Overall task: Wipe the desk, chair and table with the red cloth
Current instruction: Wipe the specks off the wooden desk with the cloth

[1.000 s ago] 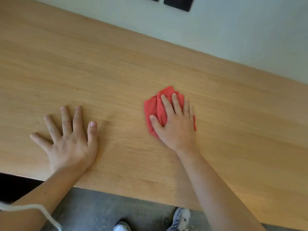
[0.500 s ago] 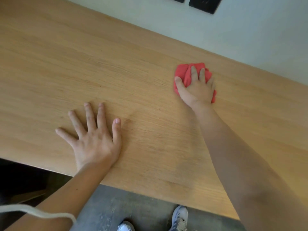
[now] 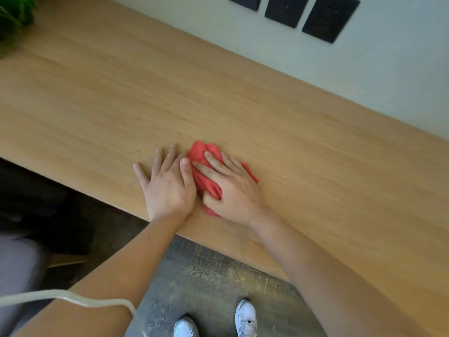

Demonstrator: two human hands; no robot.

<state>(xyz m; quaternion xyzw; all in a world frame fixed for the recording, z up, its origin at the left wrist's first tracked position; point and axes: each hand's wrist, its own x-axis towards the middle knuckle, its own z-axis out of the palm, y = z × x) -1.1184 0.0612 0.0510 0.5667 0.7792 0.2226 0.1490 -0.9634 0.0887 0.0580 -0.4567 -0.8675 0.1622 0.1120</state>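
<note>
The red cloth [image 3: 202, 155] lies bunched on the light wooden desk [image 3: 170, 98], close to its front edge. My right hand [image 3: 230, 188] presses down on the cloth, fingers spread over it and thumb tucked against its near side. My left hand [image 3: 167, 183] rests flat on the desk just left of the cloth, fingers apart, its thumb touching the cloth's edge. Most of the cloth is hidden under my right hand.
A pale wall [image 3: 364, 76] with three black socket plates [image 3: 329, 18] runs along the desk's far edge. A green plant [image 3: 12, 15] shows at the top left corner. Below the desk are grey floor [image 3: 209, 278], my white shoes [image 3: 245, 317] and a dark chair [image 3: 29, 205] at left.
My right hand has pulled the cloth back from near the wall to the desk's front edge, ending beside my left hand. The view has shifted, bringing the sockets and plant into sight.
</note>
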